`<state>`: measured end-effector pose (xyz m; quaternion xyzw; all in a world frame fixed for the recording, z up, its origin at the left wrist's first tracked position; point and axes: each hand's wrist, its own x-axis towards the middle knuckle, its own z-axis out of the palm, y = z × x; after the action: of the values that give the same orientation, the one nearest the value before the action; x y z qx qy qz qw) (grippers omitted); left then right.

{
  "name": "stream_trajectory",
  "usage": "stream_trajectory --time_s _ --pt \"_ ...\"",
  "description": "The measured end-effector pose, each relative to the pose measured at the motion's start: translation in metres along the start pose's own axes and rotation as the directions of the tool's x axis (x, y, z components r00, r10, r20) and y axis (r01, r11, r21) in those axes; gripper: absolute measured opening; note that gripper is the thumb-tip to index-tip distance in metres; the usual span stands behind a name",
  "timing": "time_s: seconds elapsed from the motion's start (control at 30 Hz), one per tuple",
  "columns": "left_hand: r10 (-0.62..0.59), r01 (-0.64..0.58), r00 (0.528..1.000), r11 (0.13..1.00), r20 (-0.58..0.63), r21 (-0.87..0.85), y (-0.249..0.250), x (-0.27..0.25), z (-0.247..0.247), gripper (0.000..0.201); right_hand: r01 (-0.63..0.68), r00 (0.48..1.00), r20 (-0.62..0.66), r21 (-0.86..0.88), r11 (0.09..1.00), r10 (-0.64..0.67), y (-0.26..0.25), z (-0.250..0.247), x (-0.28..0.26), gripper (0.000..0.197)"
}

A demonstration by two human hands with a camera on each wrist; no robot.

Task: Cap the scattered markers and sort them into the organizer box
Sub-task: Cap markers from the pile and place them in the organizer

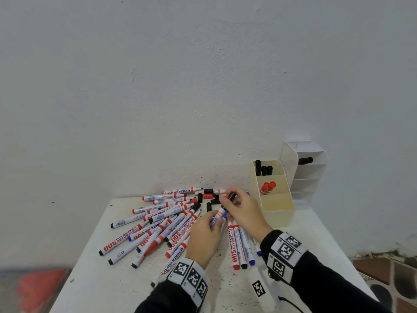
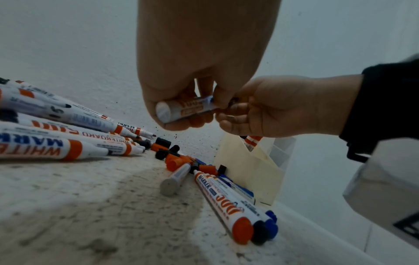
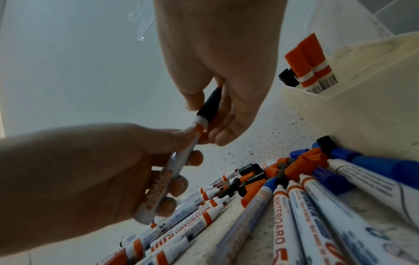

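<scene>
The left hand (image 1: pixel 204 239) wraps its fingers around the barrel of one white marker (image 3: pixel 181 161), held raised above the surface (image 1: pixel 112 279). The right hand (image 1: pixel 244 212) pinches the black cap (image 3: pixel 209 105) at that marker's upper end; the cap meets the marker's white collar, and whether it is fully seated cannot be told. The organizer box (image 1: pixel 277 213), cream-coloured, stands just right of the hands and shows three compartments in a row. Its far compartment holds about four black-capped markers (image 1: pixel 264 170), the middle compartment holds two red-capped markers (image 1: pixel 268 187), and the near compartment shows only its floor. A white tiered rack (image 1: pixel 309 172) behind the organizer box holds one black object, too small to identify. Left of the organizer box lies a pile of uncapped markers (image 1: pixel 158 224), more than fifteen; an exact count cannot be made. Three capped markers (image 2: pixel 249 227), red, black and blue, lie side by side below the hands. Loose caps (image 1: pixel 209 196), black and red, lie beyond the hands toward the wall. Legible barrel print reads "WHITEBOARD MARKER" and "500"; smaller print is unreadable.
</scene>
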<state>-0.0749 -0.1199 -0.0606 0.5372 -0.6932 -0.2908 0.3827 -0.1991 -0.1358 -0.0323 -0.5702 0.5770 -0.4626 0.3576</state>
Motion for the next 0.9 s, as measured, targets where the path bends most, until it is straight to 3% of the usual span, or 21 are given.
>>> stream_trajectory --time_s 0.1,0.17,0.23,0.33,0.43,0.6,0.67,0.77,0.8,0.9 --pt "0.067 -0.065 0.997 0.996 0.036 -0.062 0.009 -0.001 0.002 0.015 -0.006 1.000 -0.006 0.037 0.999 0.006 0.005 0.001 -0.003 0.030" --pt "0.069 -0.067 0.997 0.996 0.019 -0.056 0.006 0.000 0.007 0.029 0.068 0.993 -0.095 0.012 0.998 -0.067 -0.001 -0.006 -0.005 0.036" --pt "-0.019 0.019 1.000 0.999 0.016 0.032 -0.006 0.006 0.012 0.028 0.196 0.962 -0.181 -0.060 0.979 -0.203 -0.015 -0.020 -0.008 0.034" --pt "-0.230 0.162 0.955 0.934 0.189 0.320 -0.022 0.017 0.017 0.031 0.352 0.884 -0.278 -0.132 0.927 -0.375 -0.041 -0.048 -0.014 0.030" --pt "-0.327 0.173 0.901 0.874 0.286 0.455 -0.021 0.023 0.021 0.035 0.478 0.749 -0.429 -0.177 0.860 -0.504 -0.061 -0.082 -0.015 0.027" --pt "-0.361 0.151 0.894 0.800 0.264 0.580 -0.021 0.030 0.029 0.027 0.585 0.405 -0.685 -0.315 0.748 -0.606 -0.072 -0.137 -0.017 0.038" --pt "-0.371 0.177 0.894 0.807 0.251 0.564 -0.020 0.030 0.029 0.028 0.589 0.328 -0.729 -0.339 0.734 -0.600 -0.069 -0.152 -0.016 0.038" --pt "-0.396 0.247 0.894 0.826 0.210 0.506 -0.022 0.027 0.027 0.027 0.525 0.328 -0.771 -0.332 0.784 -0.546 -0.049 -0.164 -0.010 0.037" --pt "-0.403 0.266 0.894 0.828 0.195 0.495 -0.022 0.027 0.026 0.026 0.500 0.359 -0.776 -0.309 0.809 -0.518 -0.038 -0.166 -0.004 0.033" --pt "-0.392 0.284 0.907 0.839 0.152 0.464 -0.023 0.026 0.022 0.029 0.365 0.520 -0.734 -0.273 0.890 -0.438 -0.008 -0.167 0.014 0.019"
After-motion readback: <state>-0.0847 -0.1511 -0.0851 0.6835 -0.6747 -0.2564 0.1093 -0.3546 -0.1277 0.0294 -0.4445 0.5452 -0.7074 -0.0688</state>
